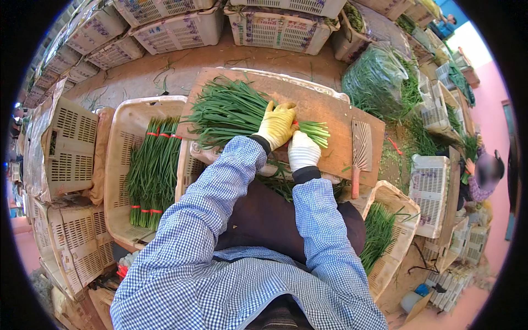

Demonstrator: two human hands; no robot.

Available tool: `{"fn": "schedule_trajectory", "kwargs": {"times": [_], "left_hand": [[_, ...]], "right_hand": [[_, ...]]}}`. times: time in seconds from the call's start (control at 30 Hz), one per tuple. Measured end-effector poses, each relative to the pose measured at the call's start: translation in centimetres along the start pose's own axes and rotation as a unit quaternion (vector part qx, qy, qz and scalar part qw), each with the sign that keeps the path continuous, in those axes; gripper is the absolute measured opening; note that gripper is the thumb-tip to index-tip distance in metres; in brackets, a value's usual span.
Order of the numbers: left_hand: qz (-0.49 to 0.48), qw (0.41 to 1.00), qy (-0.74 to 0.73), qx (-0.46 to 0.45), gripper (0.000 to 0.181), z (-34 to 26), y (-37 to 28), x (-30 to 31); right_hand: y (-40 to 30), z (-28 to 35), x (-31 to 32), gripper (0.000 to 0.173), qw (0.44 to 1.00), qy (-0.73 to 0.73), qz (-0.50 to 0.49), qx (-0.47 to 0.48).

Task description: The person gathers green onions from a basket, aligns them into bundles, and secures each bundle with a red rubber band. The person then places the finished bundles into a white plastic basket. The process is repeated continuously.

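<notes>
A bunch of garlic chives lies across the wooden board, leaves to the left and pale stem ends to the right. My left hand, in a yellow-coated glove, grips the bunch near its stems. Against the stem side rests my right hand in a white glove, its fingers curled at a red tie that shows between the hands. What the right fingers pinch is mostly hidden. To the right on the board lies a cleaver, its red handle pointing towards me.
At left, a plastic crate holds chive bunches bound with red ties. Loose chives fill part of a crate at right. Beyond the board stand a plastic bag of greens and stacked crates. Another person sits far right.
</notes>
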State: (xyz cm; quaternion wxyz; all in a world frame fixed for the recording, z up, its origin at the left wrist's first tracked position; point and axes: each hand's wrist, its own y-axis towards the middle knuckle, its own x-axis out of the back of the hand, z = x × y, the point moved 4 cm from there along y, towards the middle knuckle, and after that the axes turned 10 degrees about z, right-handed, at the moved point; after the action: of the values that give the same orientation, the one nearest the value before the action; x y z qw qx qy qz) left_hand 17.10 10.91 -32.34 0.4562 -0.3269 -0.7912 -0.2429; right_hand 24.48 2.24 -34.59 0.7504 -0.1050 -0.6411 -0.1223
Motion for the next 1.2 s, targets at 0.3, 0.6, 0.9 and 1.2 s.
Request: {"fn": "schedule_trajectory", "kwargs": {"times": [0.3,0.6,0.9,1.2], "left_hand": [[-0.025,0.999,0.039,0.011,0.068,0.2,0.1,-0.4],[-0.036,0.997,-0.058,-0.027,0.030,0.0,-1.0,0.6],[-0.056,0.994,-0.009,-0.097,0.020,-1.2,-2.6,-0.1],[-0.116,0.989,-0.096,0.014,0.011,-0.4,-0.6,0.3]], "right_hand": [[3.8,-3.3,5.7,0.033,0.966,0.236,0.102,0.031],[8.3,-3.9,1.6,0.026,0.929,0.258,0.264,-0.028],[9.6,-4.8,-0.1,0.028,0.944,0.198,0.264,-0.015],[5.3,-3.3,3.3,0.020,0.998,0.041,0.031,0.047]]}}
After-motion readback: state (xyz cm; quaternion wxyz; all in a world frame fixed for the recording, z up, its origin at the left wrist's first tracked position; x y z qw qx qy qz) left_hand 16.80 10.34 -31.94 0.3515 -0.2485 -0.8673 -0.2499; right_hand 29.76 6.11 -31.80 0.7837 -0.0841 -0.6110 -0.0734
